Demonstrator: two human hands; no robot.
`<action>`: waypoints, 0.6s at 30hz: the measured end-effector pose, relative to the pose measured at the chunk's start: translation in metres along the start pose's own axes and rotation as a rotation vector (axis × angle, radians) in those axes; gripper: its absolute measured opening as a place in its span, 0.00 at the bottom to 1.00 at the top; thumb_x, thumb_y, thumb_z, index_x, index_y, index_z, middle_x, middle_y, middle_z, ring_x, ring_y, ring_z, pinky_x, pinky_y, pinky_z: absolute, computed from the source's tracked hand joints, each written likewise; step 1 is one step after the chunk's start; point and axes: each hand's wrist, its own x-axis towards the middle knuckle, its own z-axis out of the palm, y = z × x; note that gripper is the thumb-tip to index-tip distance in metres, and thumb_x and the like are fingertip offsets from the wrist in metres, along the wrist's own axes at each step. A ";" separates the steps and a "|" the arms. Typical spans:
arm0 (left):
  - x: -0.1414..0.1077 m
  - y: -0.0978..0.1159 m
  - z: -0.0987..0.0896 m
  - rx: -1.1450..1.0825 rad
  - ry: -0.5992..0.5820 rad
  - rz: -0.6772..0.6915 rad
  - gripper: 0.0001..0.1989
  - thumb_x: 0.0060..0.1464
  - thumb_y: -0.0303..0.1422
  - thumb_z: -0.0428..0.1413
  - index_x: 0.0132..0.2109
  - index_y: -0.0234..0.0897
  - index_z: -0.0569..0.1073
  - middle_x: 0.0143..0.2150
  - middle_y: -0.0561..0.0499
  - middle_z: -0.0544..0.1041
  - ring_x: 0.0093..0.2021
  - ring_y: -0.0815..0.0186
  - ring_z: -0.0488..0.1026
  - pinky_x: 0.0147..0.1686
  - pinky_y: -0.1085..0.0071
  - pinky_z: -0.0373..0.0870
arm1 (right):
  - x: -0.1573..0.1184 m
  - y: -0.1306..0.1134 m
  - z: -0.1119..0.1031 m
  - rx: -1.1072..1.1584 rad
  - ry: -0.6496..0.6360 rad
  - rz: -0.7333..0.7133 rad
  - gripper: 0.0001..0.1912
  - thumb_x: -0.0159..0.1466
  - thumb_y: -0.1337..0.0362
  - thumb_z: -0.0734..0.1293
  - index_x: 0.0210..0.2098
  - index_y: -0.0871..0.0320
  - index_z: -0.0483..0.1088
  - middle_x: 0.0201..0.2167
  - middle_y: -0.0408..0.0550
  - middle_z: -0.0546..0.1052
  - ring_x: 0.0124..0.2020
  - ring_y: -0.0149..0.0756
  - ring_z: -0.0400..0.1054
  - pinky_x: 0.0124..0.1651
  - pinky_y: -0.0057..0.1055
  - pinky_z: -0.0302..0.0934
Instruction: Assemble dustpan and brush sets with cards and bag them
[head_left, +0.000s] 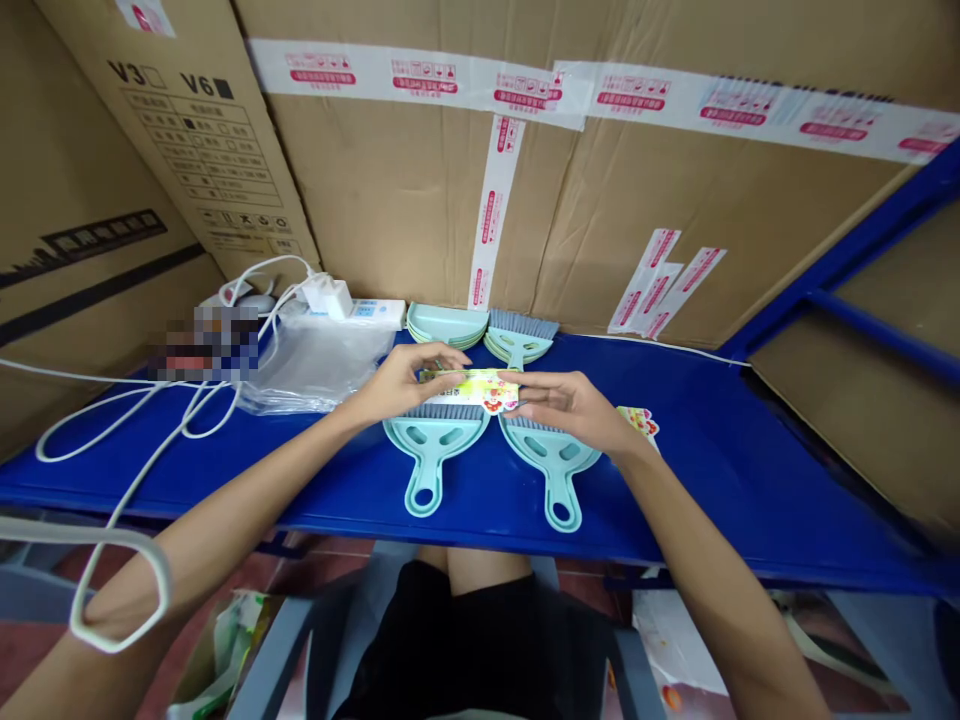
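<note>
Between my two hands is a printed card label (491, 390), white and yellow with small red figures. My left hand (420, 380) pinches its left end, and my right hand (566, 402) grips its right end. Just below the label, two mint-green brush and dustpan sets lie on the blue table, handles toward me. The left dustpan set (429, 450) is under my left hand; the right dustpan set (555, 465) is partly covered by my right hand. More printed labels (641, 422) lie beside my right wrist.
Behind my hands stand stacked dustpans (446, 325) and another stack topped by a brush (519, 335). Clear plastic bags (315, 365), a power strip (379, 312) and looping white cables (187, 430) occupy the left side. Cardboard (405, 200) walls the back of the blue table (750, 470).
</note>
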 end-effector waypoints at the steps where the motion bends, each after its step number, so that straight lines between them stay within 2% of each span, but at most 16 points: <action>1: 0.000 -0.001 -0.002 0.053 -0.012 0.007 0.14 0.65 0.41 0.64 0.50 0.37 0.83 0.44 0.44 0.86 0.43 0.62 0.82 0.43 0.67 0.78 | 0.001 0.002 0.000 -0.013 -0.007 0.006 0.32 0.67 0.55 0.77 0.69 0.51 0.73 0.56 0.53 0.84 0.55 0.47 0.81 0.60 0.47 0.76; 4: 0.002 -0.007 -0.011 0.201 -0.104 0.047 0.10 0.67 0.37 0.61 0.48 0.38 0.85 0.44 0.46 0.87 0.42 0.62 0.83 0.43 0.68 0.77 | 0.005 0.009 0.001 -0.109 -0.006 -0.004 0.32 0.68 0.55 0.76 0.69 0.52 0.73 0.60 0.55 0.81 0.60 0.49 0.78 0.63 0.49 0.74; 6: 0.003 -0.011 -0.018 0.289 -0.201 0.080 0.10 0.68 0.36 0.60 0.47 0.39 0.85 0.44 0.46 0.87 0.42 0.62 0.83 0.43 0.67 0.77 | 0.008 0.011 0.000 -0.209 0.024 -0.052 0.27 0.68 0.55 0.75 0.65 0.52 0.77 0.65 0.55 0.77 0.61 0.50 0.77 0.62 0.49 0.74; 8: 0.003 -0.015 -0.022 0.355 -0.292 0.113 0.10 0.68 0.35 0.59 0.47 0.38 0.86 0.43 0.45 0.86 0.41 0.61 0.83 0.43 0.67 0.77 | 0.009 0.011 -0.001 -0.302 0.079 -0.104 0.21 0.69 0.55 0.74 0.60 0.52 0.80 0.66 0.56 0.76 0.59 0.49 0.77 0.59 0.47 0.75; 12: 0.001 -0.019 -0.025 0.438 -0.380 0.151 0.12 0.70 0.36 0.57 0.46 0.39 0.86 0.45 0.43 0.85 0.43 0.58 0.84 0.46 0.63 0.79 | 0.008 0.008 -0.008 -0.389 0.206 -0.138 0.15 0.69 0.54 0.72 0.50 0.53 0.83 0.57 0.55 0.81 0.54 0.47 0.79 0.56 0.46 0.75; 18: -0.001 -0.018 -0.026 0.410 -0.452 0.141 0.13 0.65 0.41 0.64 0.52 0.43 0.85 0.51 0.43 0.86 0.51 0.54 0.84 0.54 0.58 0.80 | 0.004 0.004 -0.031 -0.367 0.436 -0.127 0.12 0.66 0.53 0.75 0.43 0.54 0.83 0.45 0.51 0.84 0.46 0.44 0.79 0.50 0.43 0.76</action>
